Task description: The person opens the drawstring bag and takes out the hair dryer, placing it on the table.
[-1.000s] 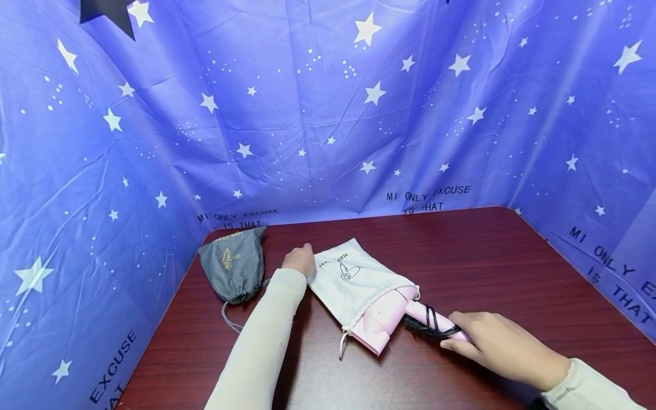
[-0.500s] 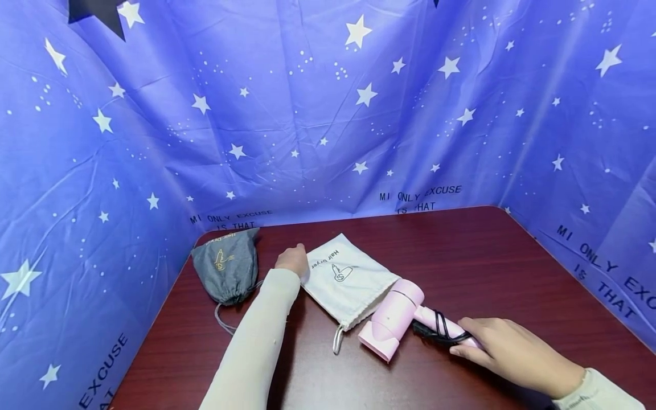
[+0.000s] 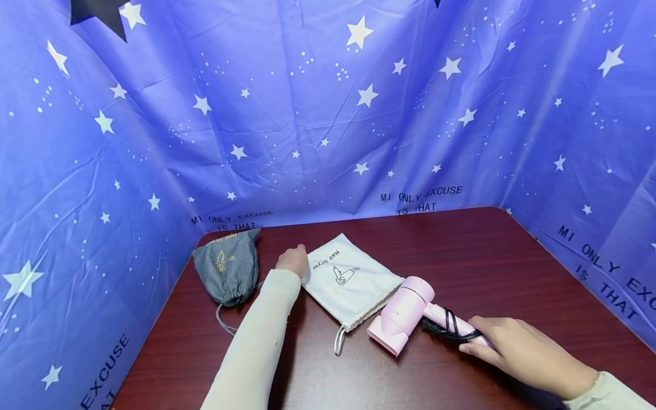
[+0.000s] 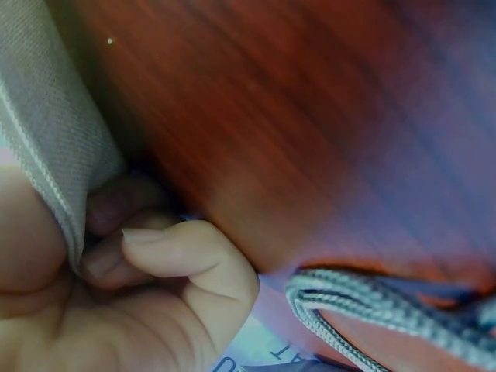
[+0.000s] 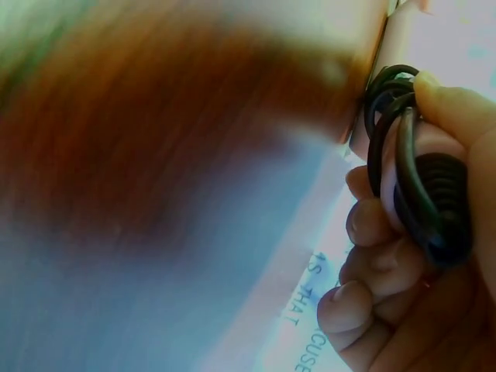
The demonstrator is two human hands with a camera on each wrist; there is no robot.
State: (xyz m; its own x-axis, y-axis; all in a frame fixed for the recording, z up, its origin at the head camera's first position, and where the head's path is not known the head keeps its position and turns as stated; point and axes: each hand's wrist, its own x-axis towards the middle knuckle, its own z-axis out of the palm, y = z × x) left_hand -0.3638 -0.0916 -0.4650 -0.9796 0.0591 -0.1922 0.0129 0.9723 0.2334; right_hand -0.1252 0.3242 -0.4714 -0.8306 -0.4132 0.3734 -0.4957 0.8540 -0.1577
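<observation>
My right grip point(image 3: 530, 351) is clamped on the handle point(image 3: 435, 314) of the pink hair dryer point(image 3: 405, 312), likely rigid and head-heavy, while my left grip point(image 3: 292, 261) pinches the soft white pouch point(image 3: 353, 279).

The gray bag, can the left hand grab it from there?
Probably yes: the gray bag lies close to the left hand, with nothing standing between them. That hand holds the white bag, though, so it would likely have to let go first.

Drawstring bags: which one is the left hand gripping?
The white bag, beside the pink hair dryer: the left hand grips its corner. The gray bag, gathered at its mouth, is not held.
</observation>
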